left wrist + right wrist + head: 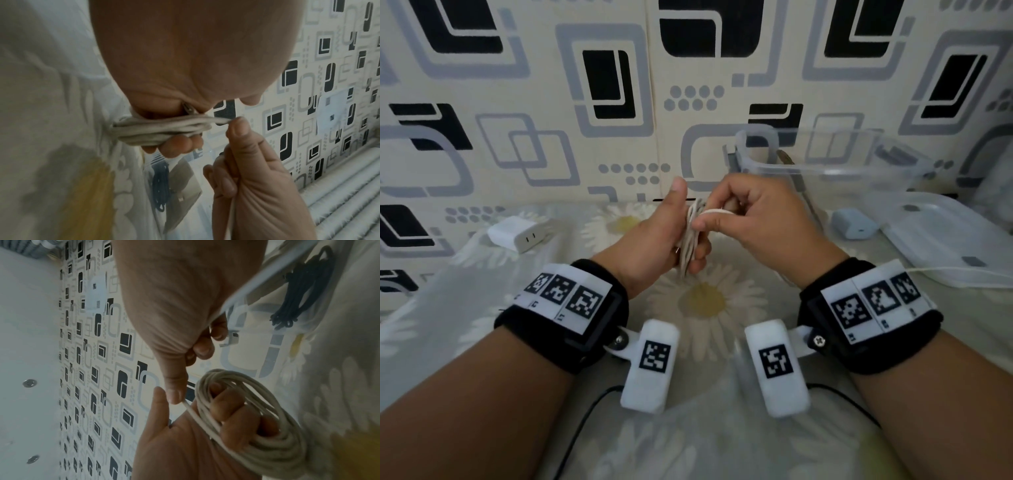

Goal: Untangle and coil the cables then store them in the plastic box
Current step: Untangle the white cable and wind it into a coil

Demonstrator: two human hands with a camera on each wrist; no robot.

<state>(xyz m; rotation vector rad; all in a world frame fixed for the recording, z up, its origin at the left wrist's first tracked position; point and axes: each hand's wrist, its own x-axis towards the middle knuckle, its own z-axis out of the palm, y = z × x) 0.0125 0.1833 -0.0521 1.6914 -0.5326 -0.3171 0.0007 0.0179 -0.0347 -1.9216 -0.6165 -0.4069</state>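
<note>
A white charger [517, 235] lies on the daisy sheet at far left. My left hand [654, 236] has its fingers curled through the coiled white cable [692, 236], thumb up. My right hand [753, 219] pinches a strand of it, touching the coil. The clear plastic box [835, 168] stands behind right, black cable [304, 288] inside

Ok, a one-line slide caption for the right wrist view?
Left hand holds the white cable coil while the right hand pinches its loose strand.
</note>
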